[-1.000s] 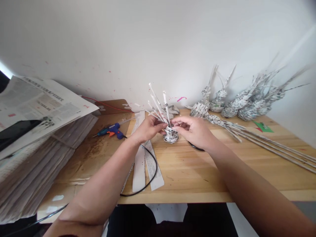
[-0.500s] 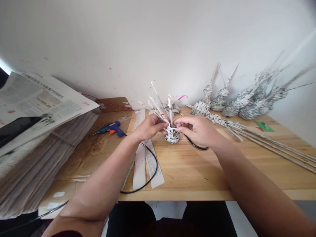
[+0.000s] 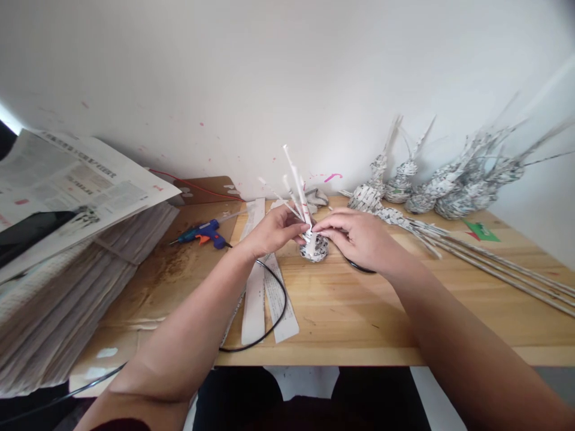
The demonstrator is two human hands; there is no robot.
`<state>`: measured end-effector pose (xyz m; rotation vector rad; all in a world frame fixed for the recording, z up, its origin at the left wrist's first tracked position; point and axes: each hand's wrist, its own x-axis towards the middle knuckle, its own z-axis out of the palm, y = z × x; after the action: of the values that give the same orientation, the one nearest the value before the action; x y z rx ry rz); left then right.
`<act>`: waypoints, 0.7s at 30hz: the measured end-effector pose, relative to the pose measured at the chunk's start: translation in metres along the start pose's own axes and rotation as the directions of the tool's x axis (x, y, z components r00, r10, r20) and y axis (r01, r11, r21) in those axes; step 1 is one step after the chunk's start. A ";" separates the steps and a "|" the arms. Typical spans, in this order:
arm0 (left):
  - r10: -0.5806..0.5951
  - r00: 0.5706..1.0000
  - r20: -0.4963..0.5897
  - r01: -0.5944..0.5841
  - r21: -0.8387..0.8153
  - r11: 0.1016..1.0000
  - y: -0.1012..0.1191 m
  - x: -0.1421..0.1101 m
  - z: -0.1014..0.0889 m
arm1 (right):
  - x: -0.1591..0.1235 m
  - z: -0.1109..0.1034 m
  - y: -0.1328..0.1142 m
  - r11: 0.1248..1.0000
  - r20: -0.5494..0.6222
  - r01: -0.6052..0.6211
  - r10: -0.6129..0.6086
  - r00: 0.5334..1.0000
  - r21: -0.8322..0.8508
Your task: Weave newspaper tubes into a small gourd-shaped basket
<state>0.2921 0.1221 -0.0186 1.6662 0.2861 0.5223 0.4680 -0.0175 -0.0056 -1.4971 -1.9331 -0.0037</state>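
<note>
A small round woven newspaper piece (image 3: pixel 320 248) sits on the wooden table between my hands. Several rolled paper sticks (image 3: pixel 300 190) rise from its top and lean left and back. My left hand (image 3: pixel 277 230) is closed at its neck from the left, thumb and fingers pinching the sticks at their base. From the right, my right hand (image 3: pixel 354 234) pinches at the same neck, fingertips almost touching the left thumb. A flat white strip hangs down the front of the weave below the fingertips. What lies between the right fingertips is mostly hidden.
A blue glue gun (image 3: pixel 204 233) lies on cardboard (image 3: pixel 148 272) at left, its black cord (image 3: pixel 285 293) looping over paper strips (image 3: pixel 254 299). A stack of newspapers (image 3: pixel 85 293) stands far left. Woven newspaper pieces (image 3: pixel 449 182) line the wall; long paper sticks (image 3: pixel 507 266) lie at right.
My right hand has moved slightly left to the woven neck. An upright paper stick has gone from its earlier place, and a white strip now hangs down the front.
</note>
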 end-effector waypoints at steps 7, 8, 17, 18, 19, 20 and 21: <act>0.013 0.993 -0.119 -0.021 -0.068 0.997 -0.006 0.000 0.009 | 0.001 0.003 0.002 0.992 -0.045 -0.113 0.116 0.992 0.062; 0.007 0.992 -0.129 -0.017 -0.078 0.997 -0.006 0.000 0.010 | 0.001 0.003 0.001 0.988 -0.053 -0.133 0.137 0.989 0.073; 0.136 0.973 -0.186 -0.096 0.208 0.973 0.000 -0.003 0.020 | 0.003 0.001 -0.006 0.963 -0.048 -0.248 0.254 0.966 0.103; 0.165 0.967 -0.195 -0.111 0.259 0.959 -0.002 -0.003 0.020 | 0.003 0.001 -0.007 0.962 -0.045 -0.251 0.256 0.966 0.105; 0.185 0.963 -0.197 -0.123 0.290 0.949 -0.003 -0.003 0.020 | 0.003 0.001 -0.007 0.961 -0.039 -0.255 0.261 0.965 0.111; 0.194 0.962 -0.193 -0.130 0.302 0.944 -0.005 -0.002 0.020 | 0.003 0.000 -0.007 0.957 -0.029 -0.263 0.268 0.963 0.123; 0.195 0.963 -0.185 -0.133 0.301 0.944 -0.006 -0.002 0.019 | 0.003 0.000 -0.007 0.951 -0.013 -0.273 0.278 0.961 0.142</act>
<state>0.3000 0.1054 -0.0264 1.9287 0.3956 0.8202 0.4622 -0.0178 -0.0014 -1.6481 -1.6475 0.2248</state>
